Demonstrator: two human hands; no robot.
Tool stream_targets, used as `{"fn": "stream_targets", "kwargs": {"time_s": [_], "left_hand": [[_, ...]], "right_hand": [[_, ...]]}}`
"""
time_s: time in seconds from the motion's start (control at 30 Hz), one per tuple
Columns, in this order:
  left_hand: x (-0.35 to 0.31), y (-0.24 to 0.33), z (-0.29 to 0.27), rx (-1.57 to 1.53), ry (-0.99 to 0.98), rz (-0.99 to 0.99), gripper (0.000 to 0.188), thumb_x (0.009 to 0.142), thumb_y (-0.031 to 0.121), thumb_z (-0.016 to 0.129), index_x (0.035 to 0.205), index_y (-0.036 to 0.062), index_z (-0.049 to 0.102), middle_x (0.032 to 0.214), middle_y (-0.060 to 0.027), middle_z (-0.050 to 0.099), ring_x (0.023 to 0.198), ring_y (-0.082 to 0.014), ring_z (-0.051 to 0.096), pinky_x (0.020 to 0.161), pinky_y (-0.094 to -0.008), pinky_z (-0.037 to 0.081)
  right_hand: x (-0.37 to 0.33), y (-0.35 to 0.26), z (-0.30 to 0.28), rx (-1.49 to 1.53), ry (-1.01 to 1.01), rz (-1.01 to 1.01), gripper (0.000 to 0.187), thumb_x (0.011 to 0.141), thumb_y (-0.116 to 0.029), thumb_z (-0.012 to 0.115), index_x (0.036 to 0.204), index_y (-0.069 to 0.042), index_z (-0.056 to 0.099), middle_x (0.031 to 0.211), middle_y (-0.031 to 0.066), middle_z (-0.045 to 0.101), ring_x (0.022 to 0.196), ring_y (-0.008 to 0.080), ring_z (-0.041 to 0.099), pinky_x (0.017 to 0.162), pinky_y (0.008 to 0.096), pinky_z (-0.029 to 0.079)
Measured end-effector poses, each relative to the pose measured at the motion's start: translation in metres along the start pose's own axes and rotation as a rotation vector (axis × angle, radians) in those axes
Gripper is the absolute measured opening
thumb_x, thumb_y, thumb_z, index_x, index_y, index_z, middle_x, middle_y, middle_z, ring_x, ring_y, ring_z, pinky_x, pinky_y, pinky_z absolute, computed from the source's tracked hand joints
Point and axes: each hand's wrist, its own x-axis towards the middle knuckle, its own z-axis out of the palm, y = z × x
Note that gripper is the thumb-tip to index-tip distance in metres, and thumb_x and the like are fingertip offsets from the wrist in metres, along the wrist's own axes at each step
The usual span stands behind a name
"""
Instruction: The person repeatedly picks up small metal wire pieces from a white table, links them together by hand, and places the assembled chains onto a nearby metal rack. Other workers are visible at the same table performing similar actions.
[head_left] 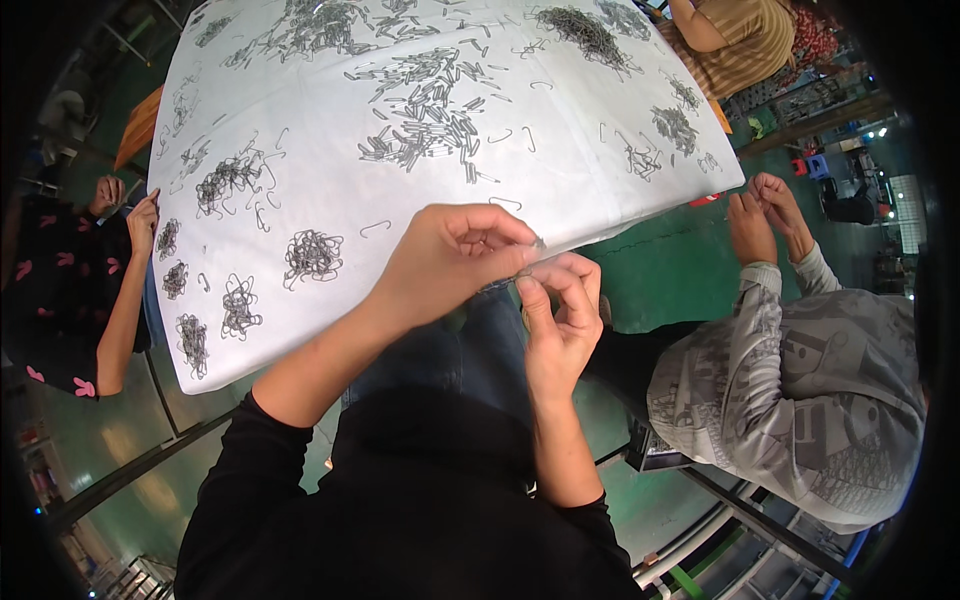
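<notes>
Both my hands meet just off the near edge of a white-covered table (pixel 330 340). The thumb and fingertips of my left hand (pixel 445 255) are pinched together, a small dark bit just showing at their tips. Close against it, my right hand (pixel 565 315) has its thumb pressed to its curled fingers. What the two hands hold is too small and too hidden to name. Beside my left wrist lies a round heap of bent wire hooks (pixel 314 256), with a single wire hook (pixel 376 228) nearer the hand. Beyond my hands spreads a pile of short, straight metal pieces (pixel 425 130).
More hook heaps lie along the left side, including one heap (pixel 240 307) near the corner. A dense dark heap (pixel 582 35) sits at the far right. A person in a grey patterned top (pixel 800 390) works at my right; another in black (pixel 65 280) sits left.
</notes>
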Motion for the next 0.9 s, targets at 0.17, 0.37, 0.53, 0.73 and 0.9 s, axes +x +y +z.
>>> {"fn": "stream_targets", "kwargs": {"time_s": [0.17,0.37,0.53,0.73,0.9], "left_hand": [[-0.010,-0.017,0.008,0.157,0.108,0.381,0.011,0.081,0.006,0.071,0.092,0.0051,0.071,0.094,-0.0034,0.066,0.076,-0.0084,0.060,0.063,-0.0220,0.047],[-0.020,-0.028,0.007,0.227,0.142,0.441,0.014,0.078,0.002,0.072,0.091,0.0067,0.072,0.097,-0.0050,0.064,0.078,-0.0108,0.060,0.065,-0.0250,0.048],[-0.039,-0.022,0.009,0.212,0.082,0.322,0.013,0.081,-0.004,0.069,0.092,0.0019,0.070,0.098,-0.0063,0.061,0.083,-0.0114,0.061,0.075,-0.0242,0.049],[-0.046,-0.026,0.009,0.232,0.132,0.397,0.015,0.080,-0.003,0.070,0.092,0.0041,0.072,0.093,-0.0056,0.065,0.075,-0.0093,0.060,0.065,-0.0225,0.049],[-0.044,-0.024,0.008,0.237,0.117,0.333,0.014,0.079,-0.007,0.068,0.090,0.0006,0.071,0.090,-0.0079,0.068,0.076,-0.0099,0.060,0.070,-0.0233,0.048]], "right_hand": [[-0.004,0.001,-0.001,-0.164,-0.003,-0.144,0.011,0.080,-0.006,0.073,0.089,-0.002,0.067,0.095,0.0062,0.052,0.085,0.0162,0.053,0.074,0.0265,0.045],[0.033,0.030,-0.033,0.067,-0.259,0.221,0.017,0.087,-0.011,0.065,0.099,0.001,0.067,0.091,0.0050,0.064,0.086,0.0123,0.057,0.077,0.0267,0.046],[0.137,0.094,-0.009,-0.563,-0.412,0.048,0.017,0.083,-0.017,0.068,0.092,-0.003,0.071,0.091,0.0132,0.069,0.084,0.0263,0.065,0.075,0.0350,0.050],[0.136,0.114,0.031,-1.270,-0.882,-0.162,0.023,0.087,-0.015,0.052,0.093,-0.003,0.070,0.107,0.0142,0.066,0.098,0.0291,0.065,0.083,0.0417,0.051],[0.119,0.092,0.016,-0.904,-0.700,-0.150,0.014,0.081,-0.005,0.062,0.093,0.001,0.061,0.093,0.0194,0.063,0.079,0.0383,0.063,0.072,0.0429,0.052]]}}
